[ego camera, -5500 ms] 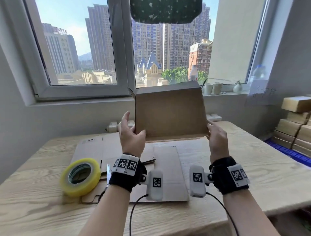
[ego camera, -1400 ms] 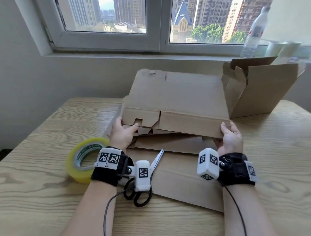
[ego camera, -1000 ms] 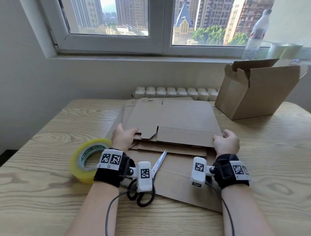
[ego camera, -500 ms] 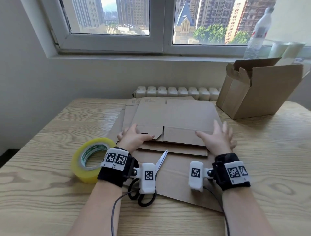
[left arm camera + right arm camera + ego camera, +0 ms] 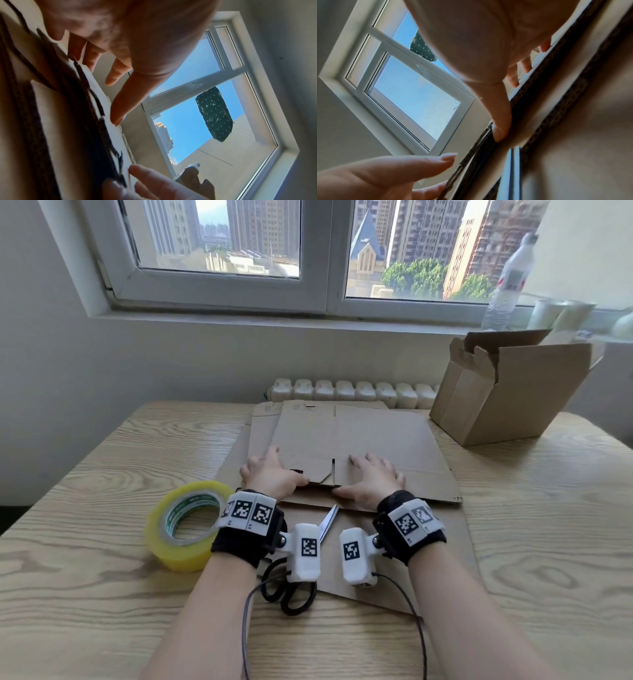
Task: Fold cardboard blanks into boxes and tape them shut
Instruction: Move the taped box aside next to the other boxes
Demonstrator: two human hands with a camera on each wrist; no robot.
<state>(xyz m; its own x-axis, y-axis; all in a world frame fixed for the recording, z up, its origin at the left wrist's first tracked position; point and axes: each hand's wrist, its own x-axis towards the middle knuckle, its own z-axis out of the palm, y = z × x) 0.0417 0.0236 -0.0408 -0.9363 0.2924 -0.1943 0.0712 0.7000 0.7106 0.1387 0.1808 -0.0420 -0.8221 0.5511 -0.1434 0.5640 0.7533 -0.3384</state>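
Observation:
A flat brown cardboard blank [image 5: 359, 440] lies on top of a stack of blanks in the middle of the wooden table [image 5: 102, 460]. My left hand [image 5: 270, 477] rests flat on its near left flap with fingers spread [image 5: 118, 73]. My right hand [image 5: 373, 479] lies flat on the near flap beside it, thumb [image 5: 501, 121] against the cardboard edge. Both hands are open and hold nothing. A roll of yellow tape [image 5: 183, 525] stands on the table left of my left wrist. Black-handled scissors [image 5: 298, 583] lie on a lower blank between my wrists.
A partly folded open box [image 5: 507, 392] stands at the back right of the table. A plastic bottle [image 5: 507, 282] and cups sit on the windowsill. A white radiator [image 5: 349, 392] runs behind the table. Bare wood shows at the left and right.
The lifted blank was laid flat on the stack. Both hands let go of its near edge and slid inward, now lying flat near its middle.

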